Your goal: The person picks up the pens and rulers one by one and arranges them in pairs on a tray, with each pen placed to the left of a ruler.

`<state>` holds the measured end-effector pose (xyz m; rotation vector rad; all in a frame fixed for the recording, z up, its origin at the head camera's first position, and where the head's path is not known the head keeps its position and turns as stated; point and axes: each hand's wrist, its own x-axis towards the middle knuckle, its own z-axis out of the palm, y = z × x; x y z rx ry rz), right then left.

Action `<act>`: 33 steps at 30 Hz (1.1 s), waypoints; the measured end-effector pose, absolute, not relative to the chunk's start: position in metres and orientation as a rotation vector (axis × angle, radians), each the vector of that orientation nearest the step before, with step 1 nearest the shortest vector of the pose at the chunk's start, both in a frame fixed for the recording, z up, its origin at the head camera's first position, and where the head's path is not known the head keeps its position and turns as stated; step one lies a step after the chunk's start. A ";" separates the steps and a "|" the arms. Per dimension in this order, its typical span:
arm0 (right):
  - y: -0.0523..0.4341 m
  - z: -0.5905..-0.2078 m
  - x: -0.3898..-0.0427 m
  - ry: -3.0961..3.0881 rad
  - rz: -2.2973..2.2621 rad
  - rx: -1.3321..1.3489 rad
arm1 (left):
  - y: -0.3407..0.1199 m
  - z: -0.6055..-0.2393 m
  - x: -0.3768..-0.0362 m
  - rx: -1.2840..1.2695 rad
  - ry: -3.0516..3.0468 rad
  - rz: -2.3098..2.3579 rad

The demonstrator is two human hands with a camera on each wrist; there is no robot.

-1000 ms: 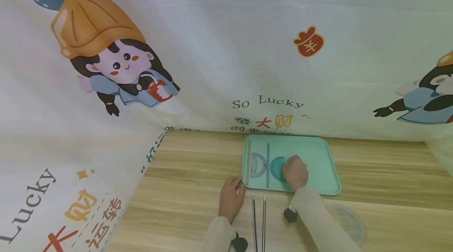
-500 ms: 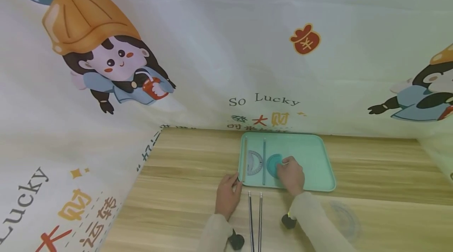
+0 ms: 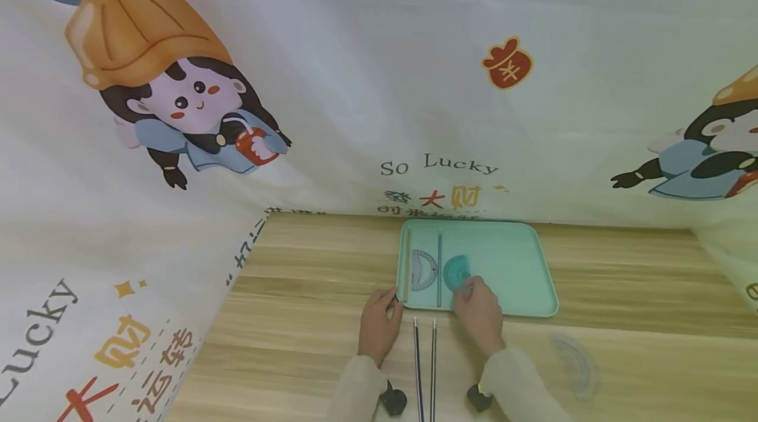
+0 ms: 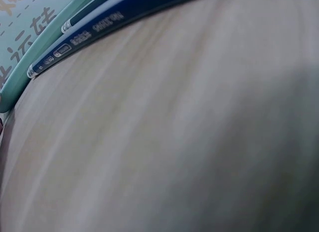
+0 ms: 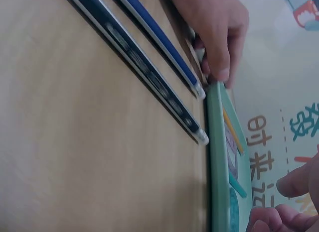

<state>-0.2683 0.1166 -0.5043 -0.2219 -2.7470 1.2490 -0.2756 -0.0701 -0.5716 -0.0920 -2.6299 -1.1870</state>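
Note:
At the near left corner of the mint-green tray [image 3: 509, 244], my left hand [image 3: 379, 326] pinches the rim between thumb and fingers. My right hand [image 3: 481, 313] is over the tray's near edge, beside a teal protractor [image 3: 456, 272] lying in the tray. In the right wrist view the thumb and fingers of this right hand [image 5: 296, 204] are apart with nothing between them. Left of the teal protractor lie a blue-green pencil [image 3: 439, 270], a clear protractor [image 3: 424, 270] and a yellow pencil [image 3: 407, 267], all inside the tray.
Two dark blue pencils, one on the left [image 3: 418, 369] and one on the right [image 3: 433, 369], lie on the wooden table between my forearms. Another clear protractor [image 3: 577, 364] rests right of my right sleeve. A printed curtain [image 3: 355, 79] stands behind the tray.
My right hand has let go of the teal protractor and drawn back toward the near edge, uncovering more of it. My left hand stays at the tray corner. The head view has shifted slightly.

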 end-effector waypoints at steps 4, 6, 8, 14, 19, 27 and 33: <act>0.111 -0.509 -0.261 -2.738 1.227 -0.215 | -0.071 -0.572 -0.276 -0.098 -2.621 -1.191; 0.109 -0.509 -0.257 -2.731 1.222 -0.208 | -0.071 -0.572 -0.277 -0.099 -2.623 -1.193; 0.108 -0.510 -0.253 -2.715 1.221 -0.198 | -0.070 -0.571 -0.276 -0.099 -2.623 -1.194; 0.103 -0.513 -0.240 -2.706 1.203 -0.206 | -0.071 -0.569 -0.275 -0.101 -2.634 -1.202; 0.103 -0.515 -0.229 -2.728 1.195 -0.241 | -0.070 -0.568 -0.276 -0.083 -2.650 -1.207; 0.102 -0.515 -0.210 -2.762 1.217 -0.275 | -0.069 -0.566 -0.276 -0.068 -2.649 -1.206; 0.101 -0.517 -0.199 -2.768 1.240 -0.274 | -0.069 -0.567 -0.275 -0.072 -2.642 -1.201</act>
